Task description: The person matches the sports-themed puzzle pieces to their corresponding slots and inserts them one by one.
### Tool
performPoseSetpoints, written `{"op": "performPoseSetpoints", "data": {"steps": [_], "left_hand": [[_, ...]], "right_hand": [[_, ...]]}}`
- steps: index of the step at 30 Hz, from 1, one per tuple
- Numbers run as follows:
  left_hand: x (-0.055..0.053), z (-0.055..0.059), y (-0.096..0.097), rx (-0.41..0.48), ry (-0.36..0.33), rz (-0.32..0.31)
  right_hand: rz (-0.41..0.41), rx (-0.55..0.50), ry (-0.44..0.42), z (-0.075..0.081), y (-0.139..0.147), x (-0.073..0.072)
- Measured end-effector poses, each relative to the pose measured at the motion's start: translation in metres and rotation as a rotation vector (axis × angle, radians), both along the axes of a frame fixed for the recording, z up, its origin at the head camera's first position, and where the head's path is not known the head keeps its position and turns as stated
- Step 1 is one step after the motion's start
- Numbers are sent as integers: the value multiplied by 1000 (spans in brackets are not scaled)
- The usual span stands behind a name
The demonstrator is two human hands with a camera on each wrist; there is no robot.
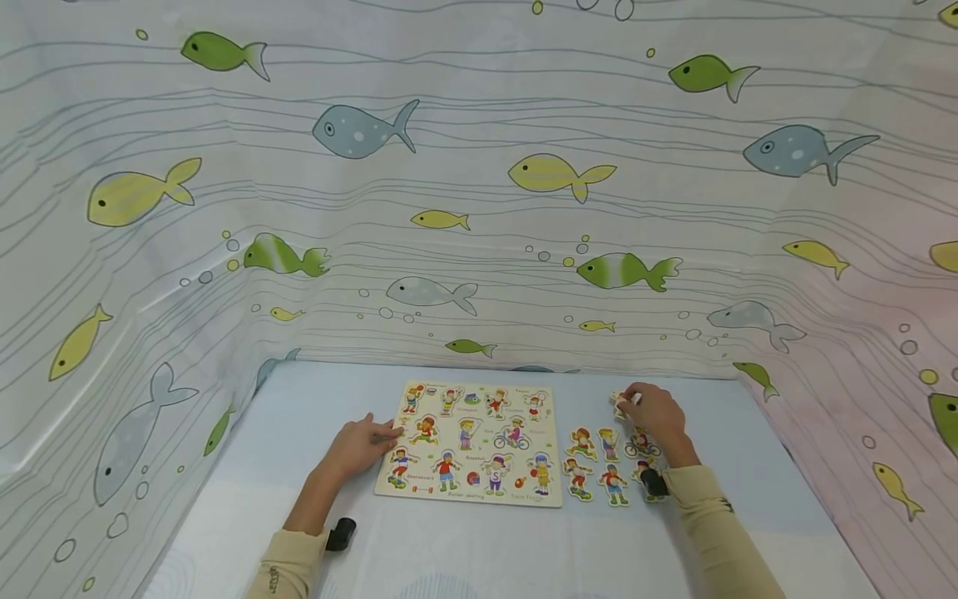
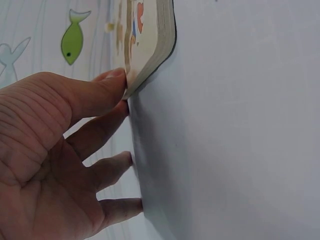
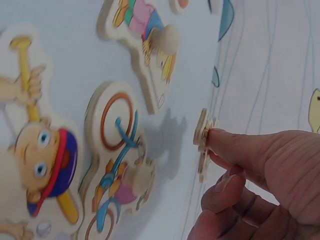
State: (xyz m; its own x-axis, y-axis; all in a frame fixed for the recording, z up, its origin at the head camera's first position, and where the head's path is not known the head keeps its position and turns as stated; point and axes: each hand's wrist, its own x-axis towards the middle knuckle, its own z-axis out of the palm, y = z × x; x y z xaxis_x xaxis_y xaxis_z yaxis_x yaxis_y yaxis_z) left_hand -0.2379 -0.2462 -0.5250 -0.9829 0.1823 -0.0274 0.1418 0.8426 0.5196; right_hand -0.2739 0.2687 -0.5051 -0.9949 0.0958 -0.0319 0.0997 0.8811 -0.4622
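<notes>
Puzzle piece [image 3: 202, 145] pinched by right hand [image 1: 654, 413], held above the table [image 1: 486, 549]. Thin edge grip, probably; a thumb shift could drop it. Left hand [image 1: 358, 445] relaxed, fingers spread, thumb against the board [image 1: 441, 437]; light contact, seemingly, so a hard push might slide it. Near right wrist: bicycle piece [image 3: 122, 165], batter piece [image 3: 50, 155], in the way of a low sweep; wrist device [image 1: 654, 484] could knock them. Fish-print sheet [image 1: 479, 83] beyond both hands.

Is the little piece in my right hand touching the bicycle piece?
Apart. The right wrist view shows the small piece pinched in your right hand, with shadowed tabletop between it and the bicycle piece.
</notes>
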Motion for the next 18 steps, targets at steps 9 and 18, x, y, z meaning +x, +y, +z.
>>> {"op": "performPoseSetpoints", "data": {"steps": [9,18], "left_hand": [[1,-1,-1,-12,-6,7],[1,1,0,-8,-2,2]], "right_hand": [[38,-18,35,1,-24,-6],[74,-22,53,7,-51,-13]]}}
